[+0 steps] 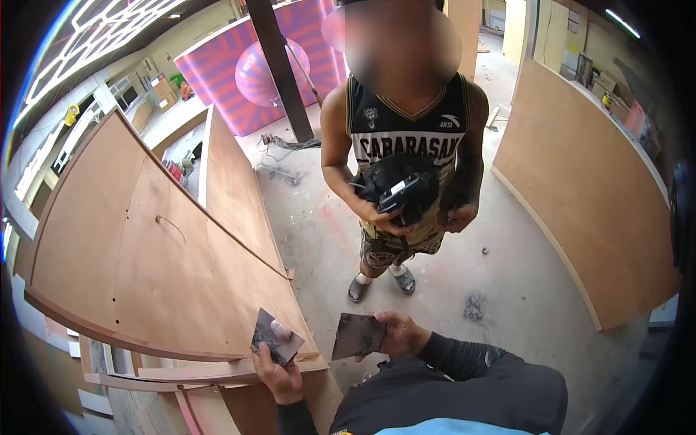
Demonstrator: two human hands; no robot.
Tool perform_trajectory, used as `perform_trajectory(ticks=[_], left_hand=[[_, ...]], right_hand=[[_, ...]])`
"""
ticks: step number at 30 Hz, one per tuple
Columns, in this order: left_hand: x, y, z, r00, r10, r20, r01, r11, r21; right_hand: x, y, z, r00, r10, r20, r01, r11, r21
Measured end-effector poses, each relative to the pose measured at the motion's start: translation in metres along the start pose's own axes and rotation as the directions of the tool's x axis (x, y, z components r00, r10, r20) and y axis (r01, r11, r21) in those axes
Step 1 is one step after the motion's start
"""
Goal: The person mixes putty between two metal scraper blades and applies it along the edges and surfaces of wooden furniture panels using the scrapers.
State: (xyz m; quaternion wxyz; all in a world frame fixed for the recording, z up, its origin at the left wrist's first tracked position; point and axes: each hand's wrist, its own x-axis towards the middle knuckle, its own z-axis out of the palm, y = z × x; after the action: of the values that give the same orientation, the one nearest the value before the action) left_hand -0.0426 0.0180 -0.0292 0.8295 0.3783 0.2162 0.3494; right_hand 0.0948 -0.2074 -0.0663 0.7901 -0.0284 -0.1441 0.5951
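My left hand [279,377] grips a flat, dark, square plate [269,349] by its lower edge. A smooth pinkish-grey lump [282,330], like putty, sits on its upper face. To the right, my right hand [403,333] is closed on the edge of a second dark plate [359,338], rectangular and smudged with greyish marks. The two plates are held apart, at about the same height. The left plate overlaps the corner of a wooden panel [138,246] in the picture; whether it touches the panel I cannot tell.
A person [406,145] in a sleeveless jersey stands facing me, holding a black device [402,192]. A curved wooden panel [580,188] stands at the right. Behind are a dark post [279,72], cables [290,145] and a pink-purple striped wall [217,80]. The concrete floor [478,290] has dark stains.
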Motion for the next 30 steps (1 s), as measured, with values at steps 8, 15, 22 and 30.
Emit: perform_trajectory(ticks=[8, 15, 22, 30], left_hand=[[-0.007, -0.008, -0.022, 0.995, -0.043, 0.093, 0.049, 0.997, -0.065], [0.009, -0.019, -0.021, 0.998, 0.023, -0.051, -0.024, 1.0, -0.02], [-0.023, -0.01, -0.018, 0.991, 0.123, -0.049, -0.118, 0.988, 0.099], [-0.065, -0.008, -0.017, 0.982, 0.191, 0.008, -0.186, 0.943, 0.277]], right_hand=[[-0.022, 0.026, -0.007, 0.987, -0.108, -0.119, 0.086, 0.981, -0.176], [0.006, 0.021, 0.041, 0.954, -0.298, -0.047, -0.003, 0.146, -0.989], [0.052, 0.049, 0.093, 0.901, -0.138, 0.412, 0.107, -0.849, -0.518], [0.046, 0.049, 0.114, 0.904, 0.045, 0.424, 0.258, -0.85, -0.459]])
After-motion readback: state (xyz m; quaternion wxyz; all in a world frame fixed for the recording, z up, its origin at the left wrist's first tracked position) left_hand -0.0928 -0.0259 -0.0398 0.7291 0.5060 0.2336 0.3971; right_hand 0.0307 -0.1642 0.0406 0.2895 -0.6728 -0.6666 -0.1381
